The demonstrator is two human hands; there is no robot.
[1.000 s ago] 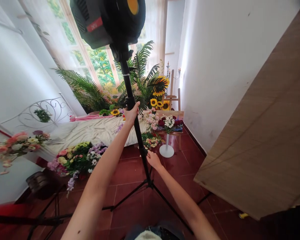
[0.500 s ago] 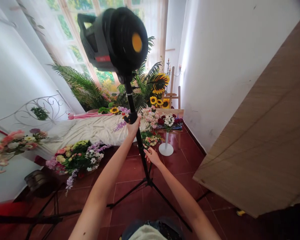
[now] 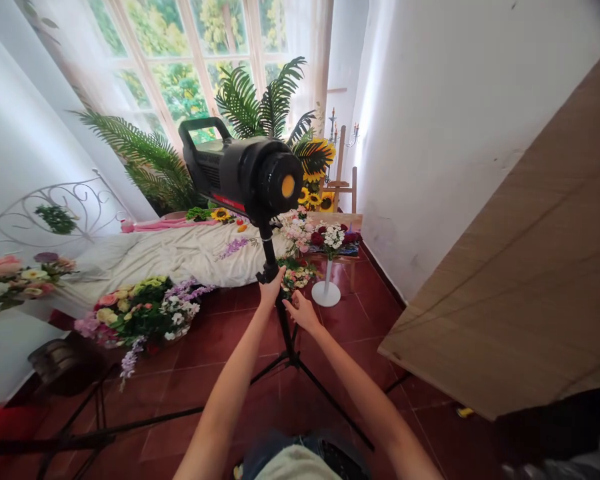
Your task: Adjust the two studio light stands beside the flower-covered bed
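A black studio light point(image 3: 230, 170) with an orange centre in its round front sits on top of a black light stand point(image 3: 285, 330). The stand's legs are spread on the floor. My left hand point(image 3: 271, 288) is wrapped round the pole, just below a collar with a knob. Lower and to the right, my right hand point(image 3: 303, 311) is closed at the pole with its fingers bent and thumb against it. Whatever small part its fingertips pinch there is mostly hidden.
Behind the stand is a bed with a cream sheet point(image 3: 190, 257). Flower bunches point(image 3: 145, 310) lie left, and a white flower stand point(image 3: 326, 293) is right. A wooden panel point(image 3: 505, 267) leans in from the right. Another black stand point(image 3: 87, 437) is at lower left.
The studio light has come down a long way, and the upper pole now shows shorter. My left hand has moved down with it, close to my right hand. The view has shifted slightly.
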